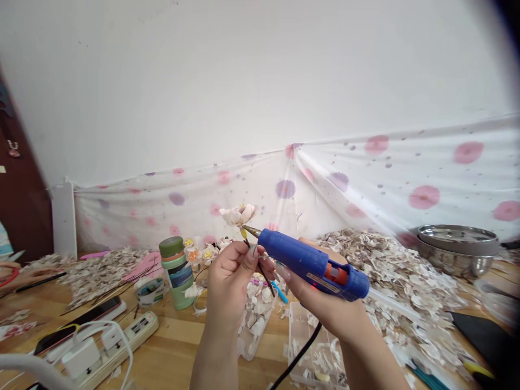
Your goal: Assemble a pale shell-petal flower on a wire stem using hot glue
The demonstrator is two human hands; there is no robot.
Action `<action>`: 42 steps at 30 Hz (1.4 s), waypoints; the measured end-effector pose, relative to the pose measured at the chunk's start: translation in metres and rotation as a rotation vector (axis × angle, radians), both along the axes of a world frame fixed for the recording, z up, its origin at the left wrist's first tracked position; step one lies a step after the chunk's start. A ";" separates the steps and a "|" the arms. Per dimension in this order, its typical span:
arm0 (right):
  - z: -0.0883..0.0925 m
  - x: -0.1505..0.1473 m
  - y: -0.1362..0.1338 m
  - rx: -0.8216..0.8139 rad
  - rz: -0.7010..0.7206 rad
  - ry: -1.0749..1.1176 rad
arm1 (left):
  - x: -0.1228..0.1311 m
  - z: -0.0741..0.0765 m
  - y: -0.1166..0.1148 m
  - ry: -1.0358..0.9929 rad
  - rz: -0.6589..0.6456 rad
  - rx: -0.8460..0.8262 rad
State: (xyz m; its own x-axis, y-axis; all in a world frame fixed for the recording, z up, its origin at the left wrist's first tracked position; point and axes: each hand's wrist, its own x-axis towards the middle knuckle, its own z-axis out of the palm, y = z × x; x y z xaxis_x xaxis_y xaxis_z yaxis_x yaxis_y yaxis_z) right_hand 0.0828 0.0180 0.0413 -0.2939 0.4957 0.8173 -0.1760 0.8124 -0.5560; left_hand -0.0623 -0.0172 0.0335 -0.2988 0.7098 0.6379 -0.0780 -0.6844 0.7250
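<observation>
My left hand [233, 279] pinches the thin dark stem of a handmade flower [239, 215] with pale petals, which stands upright above my fingers. In my right hand [312, 292] is a blue hot glue gun [304, 260], a clear glue stick poking out of its back end. The metal nozzle meets or nearly meets the underside of the flower, by its yellow-green base. Below my hands are a clear plastic box [254, 346] of pale petals and a second, divided clear box [317, 346] with a few pieces inside. My right fingers are partly hidden behind the gun.
Big heaps of pale petals [390, 276] cover the table's right side; more lie at left. A green jar [177, 276] stands near finished flowers [207, 253]. A power strip [117, 346] with cables lies front left, steel bowls [457, 252] at right. Another person's hand [36, 276] shows far left.
</observation>
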 end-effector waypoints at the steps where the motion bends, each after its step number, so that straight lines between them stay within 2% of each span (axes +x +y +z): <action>1: 0.000 -0.001 0.000 0.000 -0.001 -0.005 | 0.000 0.000 0.000 -0.003 0.004 0.003; 21: 0.010 -0.001 -0.003 0.029 -0.013 0.000 | 0.000 -0.001 0.003 -0.005 -0.022 0.005; 28: 0.011 0.001 -0.007 -0.040 0.037 0.053 | 0.003 0.001 0.002 -0.005 0.011 -0.016; 38: 0.012 0.001 -0.006 -0.102 -0.009 0.048 | 0.003 0.002 -0.001 0.015 0.000 0.001; 42: 0.011 0.001 -0.007 -0.132 0.017 0.058 | 0.007 0.002 -0.003 -0.016 0.011 -0.012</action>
